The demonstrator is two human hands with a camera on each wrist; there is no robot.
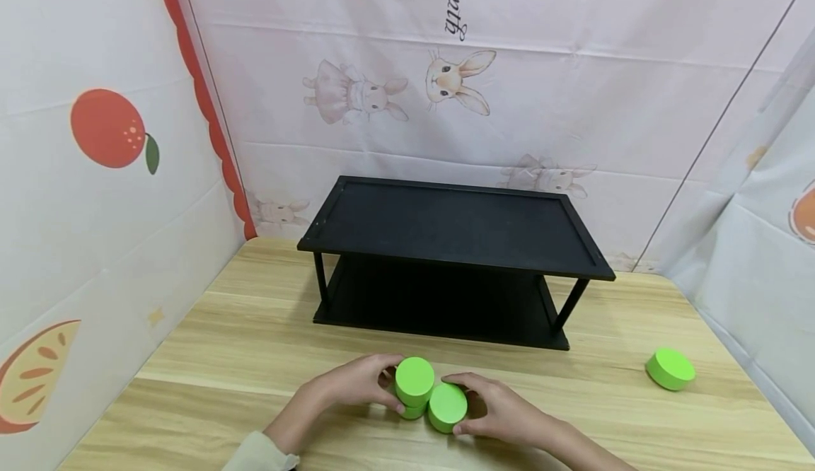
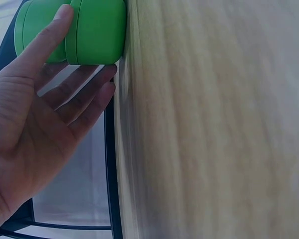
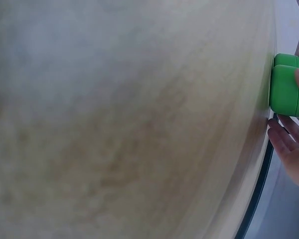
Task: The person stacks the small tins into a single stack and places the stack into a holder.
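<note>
Near the front of the table, two bright green round lidded tins stand stacked, an upper tin point(image 1: 414, 379) on a lower tin point(image 1: 413, 412). My left hand point(image 1: 355, 386) holds this stack from the left; in the left wrist view its thumb lies along the upper tin point(image 2: 40, 22) close to where the two meet. A third green tin point(image 1: 448, 406) stands right beside the stack. My right hand point(image 1: 504, 410) grips it from the right, thumb at the near side and fingers at the far side. In the right wrist view this tin point(image 3: 284, 92) sits on the tabletop.
Behind the hands stands a black two-tier rack point(image 1: 446, 227) with a flat top and a lower shelf. Another green tin point(image 1: 671, 369) sits far right on the wooden table point(image 1: 242, 329). Printed cloth point(image 1: 267, 82) hangs at the back and both sides.
</note>
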